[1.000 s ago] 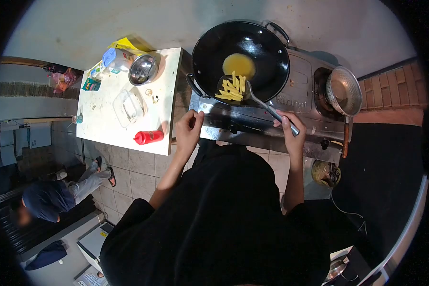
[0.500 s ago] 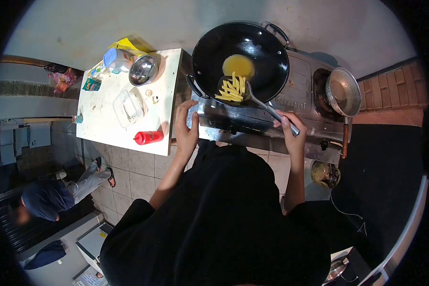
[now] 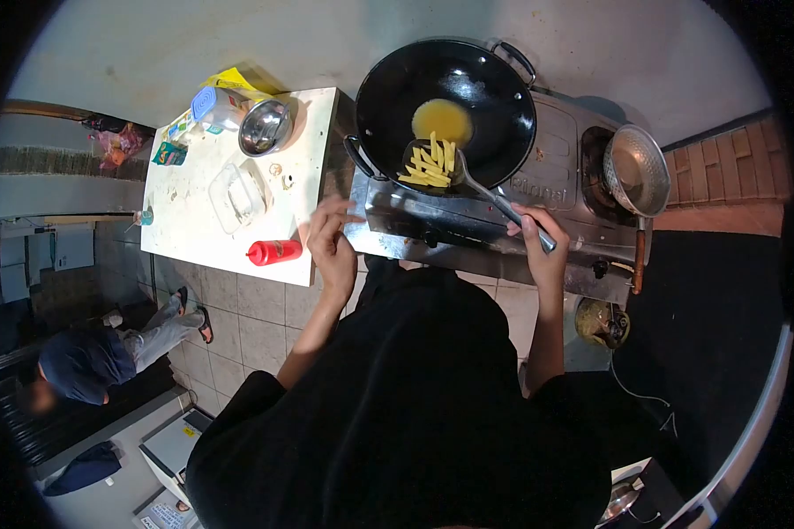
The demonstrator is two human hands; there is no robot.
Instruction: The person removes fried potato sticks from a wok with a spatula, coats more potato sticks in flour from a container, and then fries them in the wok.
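My right hand point(image 3: 538, 236) is closed around the handle of a metal spatula point(image 3: 494, 199). The blade lies at the near side of a large black wok point(image 3: 503, 106) and carries a pile of yellow fries point(image 3: 429, 167). Behind them, yellowish oil point(image 3: 442, 122) pools at the wok's bottom. My left hand point(image 3: 332, 245) is raised in the gap between the white table and the stove, holding nothing. Its fingers are loosely bent and apart, their tips blurred by motion. A red squeeze bottle point(image 3: 274, 252) lies on the table just left of it.
The steel stove point(image 3: 556, 167) carries the wok and, on its right burner, a dented metal pan point(image 3: 637, 167). On the white table point(image 3: 185, 236) are a steel bowl point(image 3: 265, 129), a clear container point(image 3: 235, 199) and a lidded tub point(image 3: 216, 108). Another person point(image 3: 88, 363) is at the far left.
My left hand has moved left, away from the stove edge, and its fingers have bent. My right hand, the spatula and the fries look unmoved.
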